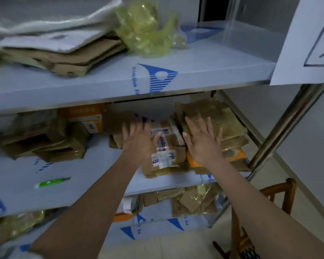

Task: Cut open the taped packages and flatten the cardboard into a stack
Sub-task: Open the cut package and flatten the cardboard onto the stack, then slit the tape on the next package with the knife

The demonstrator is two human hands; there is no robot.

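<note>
Both hands reach over the middle shelf (105, 161) with fingers spread and straight, holding nothing. The left hand (138, 139) hovers at the 9 o'clock edge of a taped package (165, 146) — brown cardboard with white labels — while the right hand (202, 143) hovers at its 3 o'clock side, over a stack of flattened cardboard (219, 120). A green box cutter (51, 183) lies on the shelf toward 8 o'clock.

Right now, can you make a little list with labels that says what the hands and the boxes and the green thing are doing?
left hand: open, fingers spread, at the taped package
right hand: open, fingers spread, against the flattened cardboard stack
taped package: between the hands, middle shelf
flattened cardboard stack: right of the package
green cutter: lying on the middle shelf, untouched
</note>
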